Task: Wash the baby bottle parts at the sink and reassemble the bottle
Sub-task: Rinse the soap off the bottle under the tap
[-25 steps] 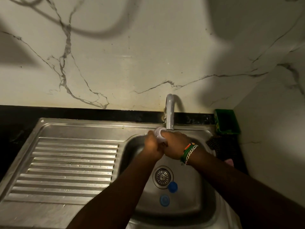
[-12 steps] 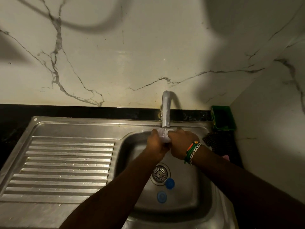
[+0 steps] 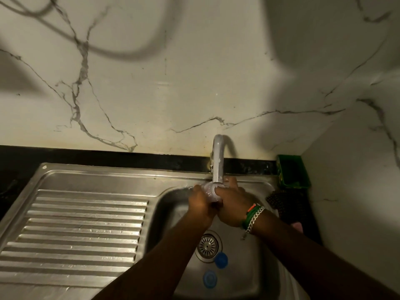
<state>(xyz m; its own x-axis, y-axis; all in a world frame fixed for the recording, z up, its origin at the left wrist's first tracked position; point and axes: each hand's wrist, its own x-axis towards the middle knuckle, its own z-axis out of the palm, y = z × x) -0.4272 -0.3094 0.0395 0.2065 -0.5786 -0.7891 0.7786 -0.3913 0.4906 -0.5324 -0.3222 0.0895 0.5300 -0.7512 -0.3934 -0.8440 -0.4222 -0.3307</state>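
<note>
Both hands meet under the tap (image 3: 217,161) over the steel sink (image 3: 257,276). My left hand (image 3: 200,203) and my right hand (image 3: 232,202) together grip a clear bottle part (image 3: 210,192), held right below the spout; most of it is hidden by my fingers. Two blue round bottle parts lie in the basin below: one blue part (image 3: 221,260) beside the drain strainer (image 3: 207,245), the other blue part (image 3: 210,278) nearer me.
A ribbed steel drainboard (image 3: 82,232) lies left of the basin. A green tray (image 3: 292,174) stands in the back right corner, with a dark scrubber (image 3: 285,202) in front of it. A marble wall rises behind and to the right.
My hands and the clear part have risen slightly, closer under the spout. The blue parts in the basin have not moved.
</note>
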